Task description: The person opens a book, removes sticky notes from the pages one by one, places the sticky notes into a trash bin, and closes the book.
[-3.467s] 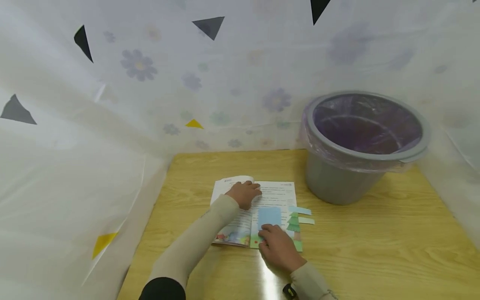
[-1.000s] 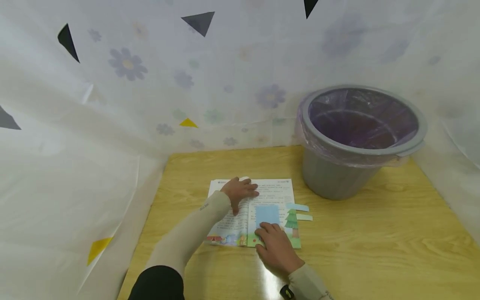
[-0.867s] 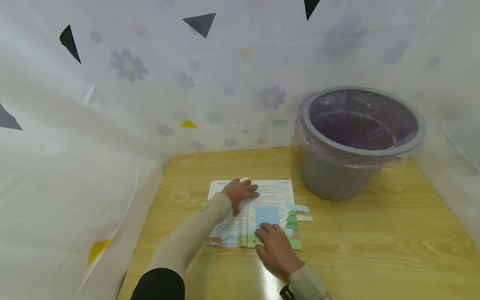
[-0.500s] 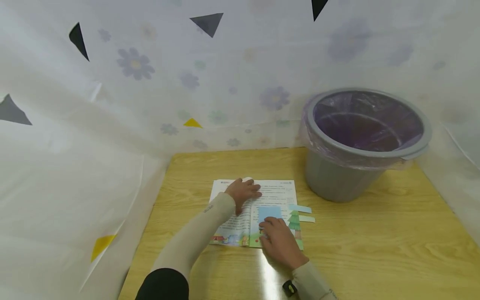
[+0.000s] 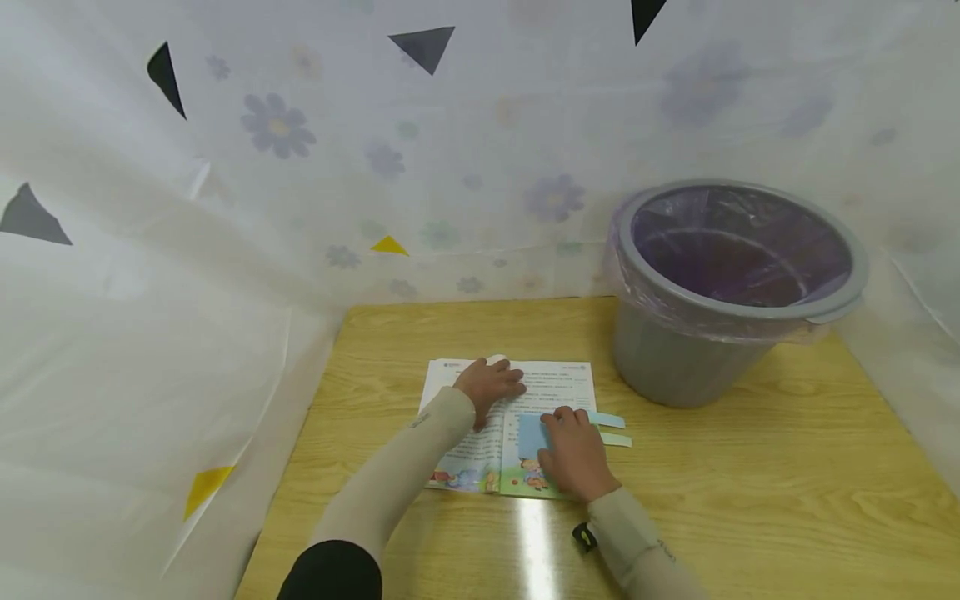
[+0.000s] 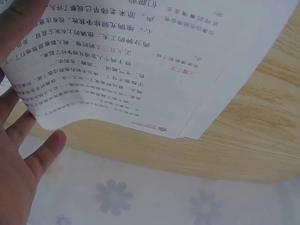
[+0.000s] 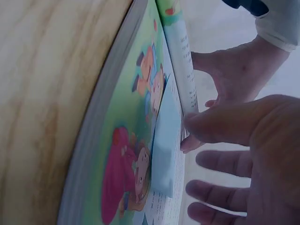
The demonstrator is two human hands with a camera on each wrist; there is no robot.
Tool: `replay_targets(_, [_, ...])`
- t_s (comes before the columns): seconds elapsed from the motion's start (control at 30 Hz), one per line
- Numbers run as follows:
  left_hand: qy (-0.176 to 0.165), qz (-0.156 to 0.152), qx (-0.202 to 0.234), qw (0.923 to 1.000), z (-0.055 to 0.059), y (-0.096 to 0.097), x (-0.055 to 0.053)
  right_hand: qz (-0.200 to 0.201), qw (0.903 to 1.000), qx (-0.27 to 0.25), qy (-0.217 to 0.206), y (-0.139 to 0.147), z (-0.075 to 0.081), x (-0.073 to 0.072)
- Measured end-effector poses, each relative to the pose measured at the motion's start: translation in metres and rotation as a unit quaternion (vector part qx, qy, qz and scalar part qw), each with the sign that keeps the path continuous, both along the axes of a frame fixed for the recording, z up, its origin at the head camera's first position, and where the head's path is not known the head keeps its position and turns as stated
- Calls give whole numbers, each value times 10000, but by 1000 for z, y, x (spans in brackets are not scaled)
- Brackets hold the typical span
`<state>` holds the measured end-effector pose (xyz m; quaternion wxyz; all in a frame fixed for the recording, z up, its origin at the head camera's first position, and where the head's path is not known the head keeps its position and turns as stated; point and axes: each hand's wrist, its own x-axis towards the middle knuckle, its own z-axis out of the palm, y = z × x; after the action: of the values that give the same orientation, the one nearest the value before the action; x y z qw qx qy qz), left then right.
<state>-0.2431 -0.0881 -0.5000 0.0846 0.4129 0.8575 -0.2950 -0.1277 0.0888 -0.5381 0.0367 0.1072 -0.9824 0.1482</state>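
Note:
An open book [image 5: 555, 377] with printed text and cartoon pictures lies on the table. My left hand [image 5: 491, 387] rests with spread fingers across its fold near the top; the left wrist view shows a page edge lifting in a curve beside the fingers [image 6: 49, 150]. A light blue sticky note [image 5: 531, 435] is on the right page, one edge standing off the paper in the right wrist view. Over the right page, beside the note, my right hand [image 5: 577, 454] has loosely extended fingers, the thumb close to the note and nothing gripped. It hides the printed tree.
Two paper tabs, a blue one [image 5: 606, 419] and a pale green one [image 5: 617, 439], stick out past the book's right edge. A grey bucket [image 5: 667, 358] lined with a purple plastic bag stands behind right. White flowered sheeting [image 5: 450, 167] surrounds the wooden table [image 5: 750, 467].
My right hand has moved up and right over the page, uncovering the note's lower part and a printed child. The left page lies flatter than at first; my left hand stays near the fold.

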Motion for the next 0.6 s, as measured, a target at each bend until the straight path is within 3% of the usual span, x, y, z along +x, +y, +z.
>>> replay_targets(0.2, [-41, 69, 185, 9998, 0, 1, 2, -281, 9995, 162, 9, 0, -3, -7])
replay_targets(0.6, [27, 98, 241, 9997, -4, 2, 2, -430, 9974, -5, -580, 1, -5, -16])
